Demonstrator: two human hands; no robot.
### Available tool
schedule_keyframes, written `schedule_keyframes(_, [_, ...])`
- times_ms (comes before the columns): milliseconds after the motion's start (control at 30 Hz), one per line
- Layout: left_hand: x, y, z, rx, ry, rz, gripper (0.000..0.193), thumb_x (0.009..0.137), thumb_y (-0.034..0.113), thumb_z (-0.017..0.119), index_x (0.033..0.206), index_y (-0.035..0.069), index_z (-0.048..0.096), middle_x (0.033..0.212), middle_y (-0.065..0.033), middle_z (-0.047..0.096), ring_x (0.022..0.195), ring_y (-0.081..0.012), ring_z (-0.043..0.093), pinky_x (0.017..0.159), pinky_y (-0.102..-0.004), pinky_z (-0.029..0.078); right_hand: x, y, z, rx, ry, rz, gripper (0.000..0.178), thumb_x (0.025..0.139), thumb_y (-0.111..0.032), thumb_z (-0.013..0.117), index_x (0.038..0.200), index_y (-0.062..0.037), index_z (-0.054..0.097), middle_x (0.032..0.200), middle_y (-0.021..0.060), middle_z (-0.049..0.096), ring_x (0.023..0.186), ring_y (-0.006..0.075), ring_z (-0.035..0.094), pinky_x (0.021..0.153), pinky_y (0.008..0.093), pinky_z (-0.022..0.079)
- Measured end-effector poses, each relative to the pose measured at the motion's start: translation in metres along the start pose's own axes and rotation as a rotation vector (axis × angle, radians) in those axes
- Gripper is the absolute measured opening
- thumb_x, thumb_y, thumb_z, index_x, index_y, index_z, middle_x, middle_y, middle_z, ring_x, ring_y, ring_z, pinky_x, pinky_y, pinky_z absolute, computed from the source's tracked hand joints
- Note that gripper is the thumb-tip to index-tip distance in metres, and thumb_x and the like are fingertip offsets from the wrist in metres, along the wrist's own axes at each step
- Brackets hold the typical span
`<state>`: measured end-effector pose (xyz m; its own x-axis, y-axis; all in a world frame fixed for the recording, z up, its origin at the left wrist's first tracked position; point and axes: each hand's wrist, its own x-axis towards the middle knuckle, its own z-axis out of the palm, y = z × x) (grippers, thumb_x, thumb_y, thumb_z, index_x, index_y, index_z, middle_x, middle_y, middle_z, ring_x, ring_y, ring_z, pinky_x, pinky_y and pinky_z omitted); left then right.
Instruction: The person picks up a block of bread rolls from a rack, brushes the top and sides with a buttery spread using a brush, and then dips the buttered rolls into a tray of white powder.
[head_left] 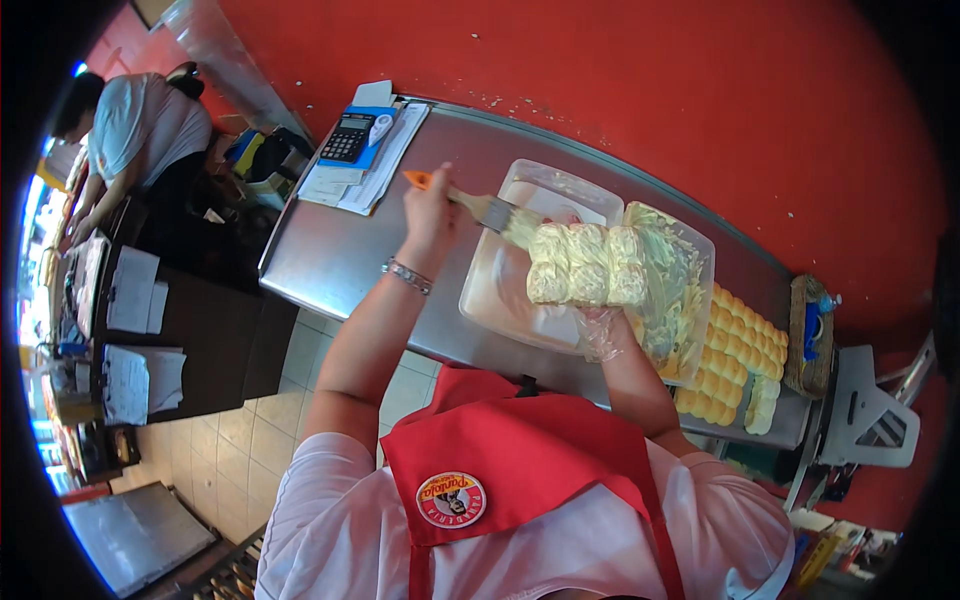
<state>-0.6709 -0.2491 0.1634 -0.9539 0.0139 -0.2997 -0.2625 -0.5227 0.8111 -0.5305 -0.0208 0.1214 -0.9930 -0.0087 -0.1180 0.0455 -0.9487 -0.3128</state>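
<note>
My left hand (430, 215), with a bracelet on its wrist, is closed round the handle of a pastry brush (490, 212). The brush's bristles touch the upper left side of a joined block of bread rolls (588, 265). Pale, creamy spread coats the block's top. My right hand (600, 330), in a clear plastic glove, holds the block from beneath; most of its fingers are hidden. Under the block stands a translucent plastic tub (480, 285). A thick mass of pale yellow spread (675, 290) fills the tub's right side.
Rows of golden rolls (735, 350) lie right of the tub on the metal table (400, 300). A wicker basket (803, 340) stands at the right end. At the far left are a calculator (347, 138) and papers (395, 160). Another person (150, 130) bends over a counter beyond.
</note>
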Motion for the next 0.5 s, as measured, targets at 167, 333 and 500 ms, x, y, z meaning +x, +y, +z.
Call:
schedule_keyframes(167, [0.017,0.036,-0.053,-0.076,0.014,0.150,0.023,0.090,0.021,0.067,0.079,0.008,0.052,0.063,-0.0001,0.050,0.039,-0.0068,0.036,0.035,-0.0222,0.025,-0.002,-0.045,0.024,-0.169,-0.103,-0.116,0.073,0.092,-0.059,0.046,0.146,-0.0107,0.037,0.146,0.0143,0.041,0.131,0.0314,0.045,0.106,0.0511,0.040])
schedule_keyframes(333, [0.004,0.045,-0.108,-0.124,0.048,0.141,0.025,0.093,0.023,0.064,0.078,0.007,0.051,0.063,0.0001,0.049,0.039,-0.0065,0.032,0.036,-0.0228,0.021,0.015,-0.028,-0.002,-1.427,-0.226,-0.224,0.076,0.092,-0.059,0.048,0.149,-0.0112,0.031,0.151,0.0110,0.036,0.132,0.0280,0.044,0.109,0.0500,0.035])
schedule_keyframes(500, [-0.007,0.060,-0.163,-0.096,0.134,0.172,0.027,0.094,0.025,0.062,0.077,0.007,0.051,0.059,0.0003,0.046,0.039,-0.0062,0.031,0.036,-0.0225,0.020,0.017,0.031,-0.014,-2.729,-0.282,-0.368,0.081,0.086,-0.052,0.060,0.149,-0.0086,0.031,0.153,0.0189,0.028,0.141,0.0353,0.028,0.115,0.0504,0.020])
